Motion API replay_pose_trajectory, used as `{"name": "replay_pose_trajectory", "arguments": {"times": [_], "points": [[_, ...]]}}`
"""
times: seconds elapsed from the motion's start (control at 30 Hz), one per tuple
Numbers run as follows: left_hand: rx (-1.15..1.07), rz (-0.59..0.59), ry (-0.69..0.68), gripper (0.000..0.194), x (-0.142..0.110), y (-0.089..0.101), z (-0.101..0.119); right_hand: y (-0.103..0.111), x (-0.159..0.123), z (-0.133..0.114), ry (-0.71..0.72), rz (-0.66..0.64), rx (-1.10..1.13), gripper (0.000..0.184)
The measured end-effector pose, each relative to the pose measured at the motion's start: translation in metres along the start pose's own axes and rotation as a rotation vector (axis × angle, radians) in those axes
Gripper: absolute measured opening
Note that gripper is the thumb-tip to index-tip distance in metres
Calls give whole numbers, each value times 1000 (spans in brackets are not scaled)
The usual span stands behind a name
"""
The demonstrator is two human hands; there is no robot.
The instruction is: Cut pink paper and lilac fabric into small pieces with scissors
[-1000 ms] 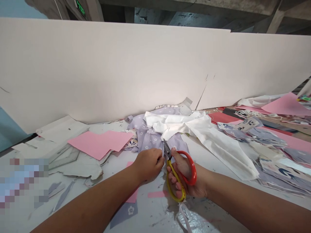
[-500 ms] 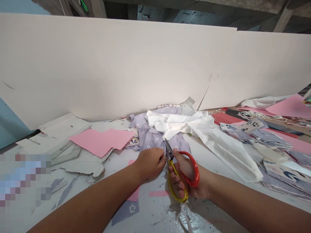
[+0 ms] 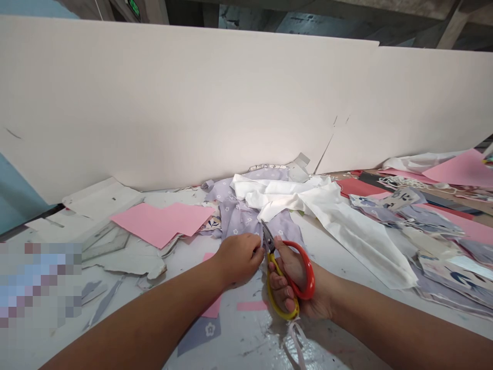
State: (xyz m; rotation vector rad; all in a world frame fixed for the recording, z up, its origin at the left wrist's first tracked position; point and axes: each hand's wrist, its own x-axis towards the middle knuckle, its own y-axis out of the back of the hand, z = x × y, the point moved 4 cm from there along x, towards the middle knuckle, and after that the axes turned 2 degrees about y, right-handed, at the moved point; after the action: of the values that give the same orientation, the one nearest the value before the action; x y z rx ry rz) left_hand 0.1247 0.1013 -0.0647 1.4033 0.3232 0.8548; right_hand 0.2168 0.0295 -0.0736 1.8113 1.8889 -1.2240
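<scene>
Compared with the last pictures, very little is different: both hands stay at almost the same place, and I see no new cut. My left hand (image 3: 239, 259) is curled at the edge of the lilac flowered cloth (image 3: 242, 218), but I cannot tell if it really grips. My right hand (image 3: 292, 280) is closed around the yellow and red scissors (image 3: 272, 270), with the blades almost shut beside that cloth edge. The cloth lies on the table (image 3: 239, 339), under the white cloth (image 3: 292, 192) and right of the pink paper (image 3: 162, 223). I can read no brand or label; the green sign (image 3: 133, 7) is too small.
</scene>
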Motion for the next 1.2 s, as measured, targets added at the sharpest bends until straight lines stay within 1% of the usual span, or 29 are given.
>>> {"name": "replay_pose_trajectory", "arguments": {"times": [0.1,0.2,0.33,0.57,0.77,0.9,1.03,1.2], "points": [[17,-9,9,22,1,1,0,1,-4,-2,-18,-37,-12,53],[38,-15,22,22,1,2,-1,2,-12,-5,-40,-88,-50,61],[57,-22,40,21,2,3,-3,10,-23,-6,-54,-113,-91,69],[47,20,51,23,2,2,-5,27,-39,-5,-44,-152,-128,66],[111,67,122,19,1,6,-7,34,-50,-6,-62,-205,-172,67],[218,71,162,16,2,7,-8,41,-54,-7,-40,-197,-201,67],[239,65,174,14,3,7,-8,45,-54,-8,-7,-173,-212,67],[265,46,177,12,4,6,-7,46,-51,-8,-20,-160,-231,68]]}}
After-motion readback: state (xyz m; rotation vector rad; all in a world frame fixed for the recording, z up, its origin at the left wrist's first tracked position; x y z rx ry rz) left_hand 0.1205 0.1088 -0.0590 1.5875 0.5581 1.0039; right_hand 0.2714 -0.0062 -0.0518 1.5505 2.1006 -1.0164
